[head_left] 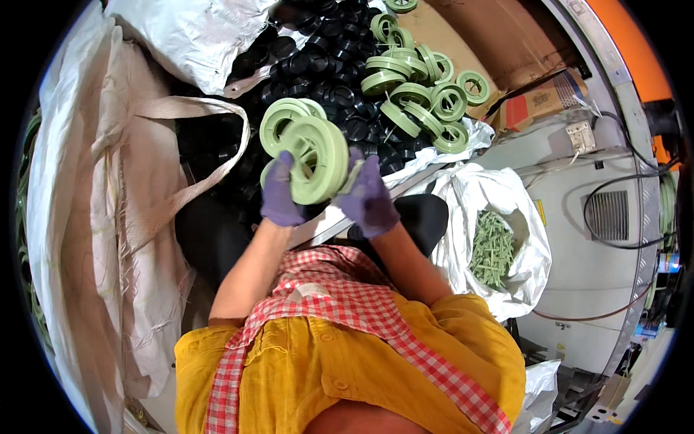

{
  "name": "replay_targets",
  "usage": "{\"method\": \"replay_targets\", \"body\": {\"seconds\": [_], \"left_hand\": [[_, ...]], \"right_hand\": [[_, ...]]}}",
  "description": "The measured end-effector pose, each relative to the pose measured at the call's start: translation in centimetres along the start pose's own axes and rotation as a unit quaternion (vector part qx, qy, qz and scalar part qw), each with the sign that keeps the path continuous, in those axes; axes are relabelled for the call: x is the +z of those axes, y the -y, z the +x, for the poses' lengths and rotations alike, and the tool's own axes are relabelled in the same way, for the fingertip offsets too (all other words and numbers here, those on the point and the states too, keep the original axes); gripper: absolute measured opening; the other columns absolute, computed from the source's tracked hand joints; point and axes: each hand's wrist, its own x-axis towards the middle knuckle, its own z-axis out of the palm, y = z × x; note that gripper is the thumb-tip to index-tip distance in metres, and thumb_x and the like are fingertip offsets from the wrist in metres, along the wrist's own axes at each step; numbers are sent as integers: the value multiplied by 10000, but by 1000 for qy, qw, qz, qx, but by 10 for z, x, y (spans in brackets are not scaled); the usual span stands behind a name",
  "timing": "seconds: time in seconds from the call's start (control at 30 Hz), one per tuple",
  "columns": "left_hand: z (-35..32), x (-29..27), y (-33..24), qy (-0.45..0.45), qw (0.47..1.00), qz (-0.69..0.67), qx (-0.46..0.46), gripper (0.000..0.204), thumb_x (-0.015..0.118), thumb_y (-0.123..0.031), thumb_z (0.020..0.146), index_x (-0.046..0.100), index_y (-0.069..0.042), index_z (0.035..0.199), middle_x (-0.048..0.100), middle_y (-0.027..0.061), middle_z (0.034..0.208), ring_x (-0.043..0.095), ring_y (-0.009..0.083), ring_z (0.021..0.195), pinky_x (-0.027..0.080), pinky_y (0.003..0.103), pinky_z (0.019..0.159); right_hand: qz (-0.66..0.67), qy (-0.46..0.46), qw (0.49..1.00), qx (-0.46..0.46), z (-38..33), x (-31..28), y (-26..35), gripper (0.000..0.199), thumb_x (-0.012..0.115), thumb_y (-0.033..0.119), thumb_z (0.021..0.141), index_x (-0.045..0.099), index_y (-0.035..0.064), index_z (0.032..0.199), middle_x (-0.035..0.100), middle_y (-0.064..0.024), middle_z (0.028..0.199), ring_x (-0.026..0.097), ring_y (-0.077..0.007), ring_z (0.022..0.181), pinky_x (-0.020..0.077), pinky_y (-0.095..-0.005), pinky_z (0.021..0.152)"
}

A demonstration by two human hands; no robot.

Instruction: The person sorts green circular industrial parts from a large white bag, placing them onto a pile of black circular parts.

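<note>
In front of me, my left hand (283,192) in a purple glove grips a round pale-green plastic wheel (331,155) by its left edge, with the flat rim turned up. My right hand (369,199), gloved the same way, is closed at the wheel's right side. A small pale-green plastic piece (353,175) shows between its fingers; whether it joins the wheel I cannot tell. Just behind lie more green wheels (278,119), partly hidden by the held one. They rest on a heap of black round plastic caps (340,61).
Several green wheels (426,94) are piled at the back right on brown cardboard (463,36). At my right stands a white bag (531,239) with green plastic sprues (493,253). A big woven sack (148,239) with a strap loop (242,134) fills the left. Cables hang by the machine panel (571,267).
</note>
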Motion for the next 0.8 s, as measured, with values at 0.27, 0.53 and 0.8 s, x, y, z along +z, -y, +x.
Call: {"method": "replay_targets", "body": {"seconds": [0.27,0.53,0.8], "left_hand": [[45,-40,-43,-239,521,747,337,716,663,-309,775,383,-15,1366,286,257,1432,298,370,1324,263,396,1087],[6,16,12,-32,812,554,182,414,636,-212,838,562,21,1172,627,118,1049,590,160,952,460,291,869],[24,75,49,59,923,321,206,664,646,-153,828,315,-5,1384,576,94,1068,580,159,917,483,302,835]], "right_hand": [[-751,-30,659,28,130,-144,-24,403,703,281,720,572,108,1059,640,-121,977,619,-337,862,483,-412,810],[-272,-218,931,111,125,-210,2,464,682,193,702,562,-1,1106,644,-146,923,623,-210,819,497,-303,723],[-96,36,994,30,5,-84,102,392,501,27,881,457,-44,1264,537,-168,1181,543,-256,1096,431,-324,926]]}}
